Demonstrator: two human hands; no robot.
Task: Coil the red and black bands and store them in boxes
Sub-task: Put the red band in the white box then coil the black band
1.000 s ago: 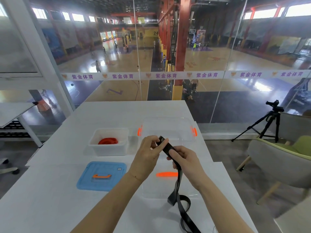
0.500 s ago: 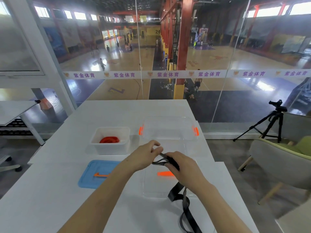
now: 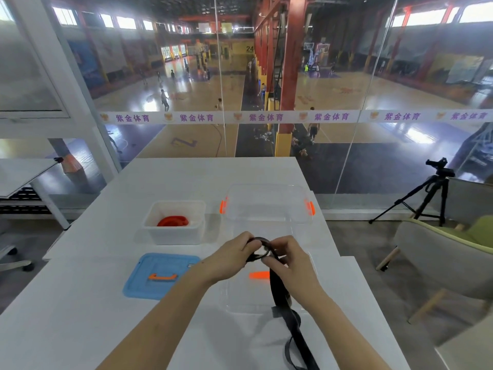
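Both hands are up over the counter [image 3: 80, 316], working the black band [image 3: 277, 289]. The left hand [image 3: 232, 259] has its fingers curled, pinching the small first loop of the coil. The right hand [image 3: 290, 265] is curled round the band just where the loose tail leaves that loop. Neither hand is free.

Key relation: the band's long axis runs from the loop straight back toward the person, down under the right wrist and across the near counter, w/ a slack fold or two before it leaves the bottom of view (how much more there is, can't tell). So the tail lies on the right hand's side. I'd judge the right hand is the one to feed length in while the left holds and turns the coil.

The red band [image 3: 173, 221] is already coiled inside the white box [image 3: 173, 236], lid off; the blue lid [image 3: 160, 276] lies just in front of it. The clear box [image 3: 266, 209] w/ orange latches stands open directly beyond the hands, and its clear lid [image 3: 240, 297] is flat beneath them. Approx. halfway: red stored, black barely started
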